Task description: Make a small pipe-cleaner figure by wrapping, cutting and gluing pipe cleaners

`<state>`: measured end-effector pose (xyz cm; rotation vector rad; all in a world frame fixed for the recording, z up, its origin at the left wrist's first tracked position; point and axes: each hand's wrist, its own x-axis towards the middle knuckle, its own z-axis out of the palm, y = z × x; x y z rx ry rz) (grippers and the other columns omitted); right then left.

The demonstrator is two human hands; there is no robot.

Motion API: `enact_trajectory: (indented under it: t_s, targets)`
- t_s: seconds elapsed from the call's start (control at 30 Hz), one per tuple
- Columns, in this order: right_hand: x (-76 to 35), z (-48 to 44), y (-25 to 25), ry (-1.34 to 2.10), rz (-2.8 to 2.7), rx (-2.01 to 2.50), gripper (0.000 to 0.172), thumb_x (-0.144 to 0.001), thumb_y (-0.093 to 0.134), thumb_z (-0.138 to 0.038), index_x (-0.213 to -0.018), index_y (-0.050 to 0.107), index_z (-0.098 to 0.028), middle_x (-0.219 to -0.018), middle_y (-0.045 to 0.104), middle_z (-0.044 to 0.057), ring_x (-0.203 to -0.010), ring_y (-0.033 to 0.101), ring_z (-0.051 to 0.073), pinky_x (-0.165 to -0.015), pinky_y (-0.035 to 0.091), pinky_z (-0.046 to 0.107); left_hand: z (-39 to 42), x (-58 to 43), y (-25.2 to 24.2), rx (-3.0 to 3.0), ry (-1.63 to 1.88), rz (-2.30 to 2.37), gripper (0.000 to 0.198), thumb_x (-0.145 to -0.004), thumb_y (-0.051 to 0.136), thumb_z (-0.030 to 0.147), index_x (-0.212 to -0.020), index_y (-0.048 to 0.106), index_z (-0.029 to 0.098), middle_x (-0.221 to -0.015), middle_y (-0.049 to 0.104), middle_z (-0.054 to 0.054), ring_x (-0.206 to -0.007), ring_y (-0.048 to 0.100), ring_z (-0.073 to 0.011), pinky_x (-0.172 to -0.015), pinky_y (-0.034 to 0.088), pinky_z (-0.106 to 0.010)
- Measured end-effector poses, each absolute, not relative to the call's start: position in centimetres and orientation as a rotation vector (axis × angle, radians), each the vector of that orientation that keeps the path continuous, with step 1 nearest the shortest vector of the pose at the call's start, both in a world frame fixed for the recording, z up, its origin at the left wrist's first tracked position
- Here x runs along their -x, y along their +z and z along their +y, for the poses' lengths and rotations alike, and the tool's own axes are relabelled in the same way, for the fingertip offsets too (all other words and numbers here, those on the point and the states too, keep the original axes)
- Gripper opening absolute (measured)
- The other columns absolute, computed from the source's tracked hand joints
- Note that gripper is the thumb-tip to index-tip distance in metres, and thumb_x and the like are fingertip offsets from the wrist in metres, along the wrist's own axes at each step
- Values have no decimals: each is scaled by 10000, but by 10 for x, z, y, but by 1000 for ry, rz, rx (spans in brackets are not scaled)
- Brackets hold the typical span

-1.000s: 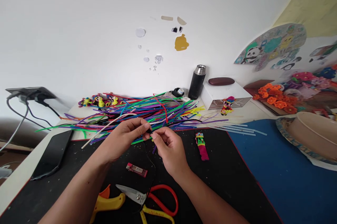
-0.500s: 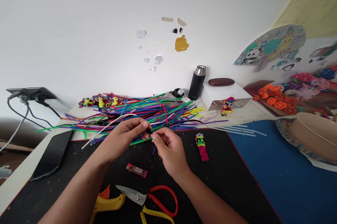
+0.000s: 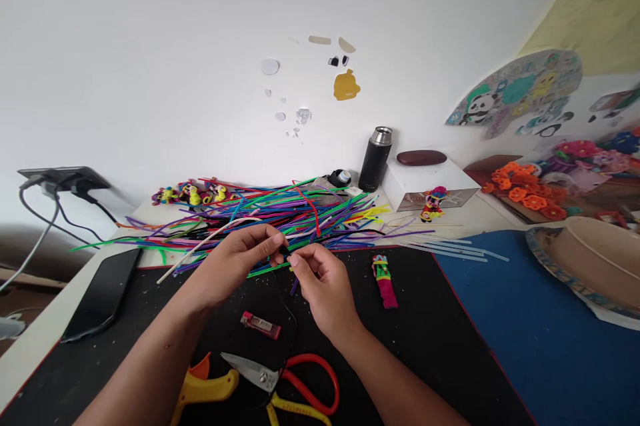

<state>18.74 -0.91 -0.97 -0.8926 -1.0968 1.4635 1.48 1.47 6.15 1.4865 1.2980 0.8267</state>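
My left hand [image 3: 250,256] and my right hand [image 3: 323,283] meet over the front edge of a pile of coloured pipe cleaners [image 3: 280,213]. Between their pinched fingertips is a small black piece [image 3: 285,251], mostly covered by the fingers. A thin dark strand hangs below the hands onto the black mat [image 3: 410,339]. Nearer to me on the mat lie a red lighter [image 3: 261,324], scissors [image 3: 263,376] with one red and one yellow handle, and a yellow tool [image 3: 213,387] partly behind my left forearm. A small green and magenta figure [image 3: 385,281] lies right of my right hand.
A phone [image 3: 103,296] lies at the left. Behind the pile stand a black flask [image 3: 375,163] and a white box [image 3: 415,179] with a colourful figure [image 3: 433,204] before it. Clear sticks [image 3: 455,249] and a brown hat-like object [image 3: 600,259] are at the right.
The whole view has shifted very slightly. Both hands keep their pinch on the small black piece, with hardly any movement.
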Motion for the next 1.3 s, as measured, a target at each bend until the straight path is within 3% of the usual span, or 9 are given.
enact_trajectory:
  t_s: [0.77,1.3]
  targets:
    - [-186,-10,-11,1472,-1109,905,319,-928,719,-504,-870,654,-197,-622,446,-68,-503,286,91,-442,207,237,18,-8,52,-1484,848,1274,475,-930,704,662,-834,740,198,-788,707,-20,-799,625,-199,-802,497,-304]
    - [-187,-11,-9,1453,-1144,919,318,-934,701,-507,-870,649,-199,-622,451,-64,-512,314,98,-452,231,239,16,-16,59,-1444,834,1278,475,-811,801,677,-804,727,208,-760,667,-3,-753,618,-197,-754,505,-304]
